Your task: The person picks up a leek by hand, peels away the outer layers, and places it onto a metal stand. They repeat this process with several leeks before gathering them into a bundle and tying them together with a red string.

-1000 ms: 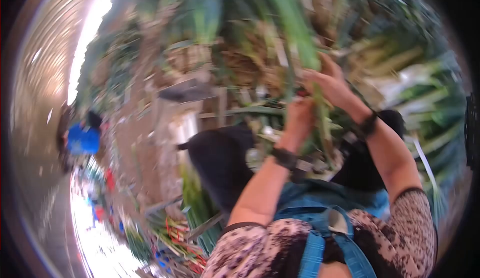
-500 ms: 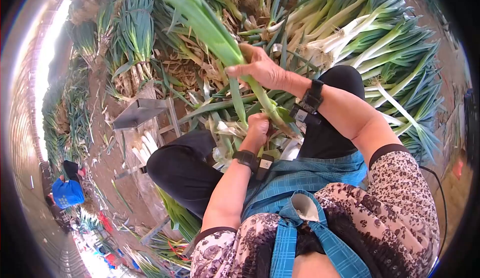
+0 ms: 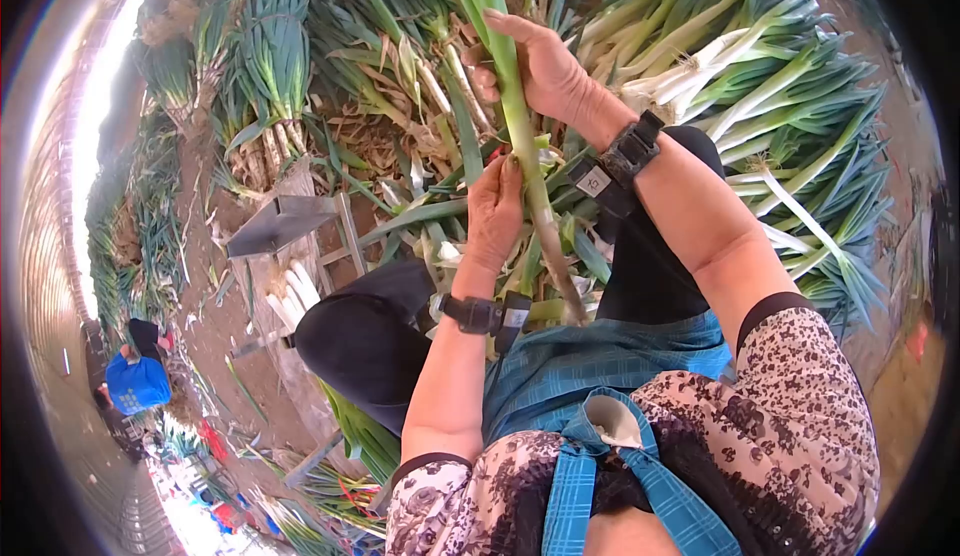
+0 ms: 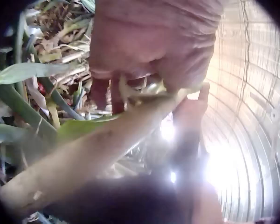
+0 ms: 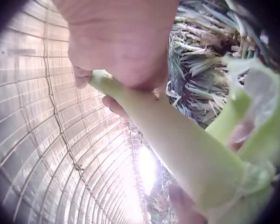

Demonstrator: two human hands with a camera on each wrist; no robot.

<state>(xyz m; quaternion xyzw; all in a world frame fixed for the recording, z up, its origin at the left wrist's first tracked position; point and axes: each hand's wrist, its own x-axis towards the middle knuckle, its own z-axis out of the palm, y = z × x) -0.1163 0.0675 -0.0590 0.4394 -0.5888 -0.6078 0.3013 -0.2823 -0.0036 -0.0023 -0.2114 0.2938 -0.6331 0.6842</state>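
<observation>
A long leek [image 3: 535, 191] slants over the lap, green leaves at the top and pale root end down by the apron. My right hand [image 3: 550, 71] holds it below the leaves, thumb along the stalk and fingers behind. Lower on the same stalk, the thumb and fingers of my left hand [image 3: 495, 211] pinch at its outer layer. In the left wrist view the pale stalk [image 4: 84, 154] passes under the left hand [image 4: 151, 46], whose fingertips are partly hidden. A loosened outer layer [image 5: 263, 88] curls off the stalk in the right wrist view.
A pile of leeks [image 3: 780, 136] lies at the right. Tied bundles [image 3: 270, 66] stand at the far left. A metal tray-like piece [image 3: 280, 224] sits beside the left knee, near several white stalks [image 3: 293, 294]. A person in blue [image 3: 138, 384] is farther off.
The head view has steadied after the blur. Since half a second ago the leek has swung more upright, its leaves moving right. Both hands have risen, the left one farther up the stalk.
</observation>
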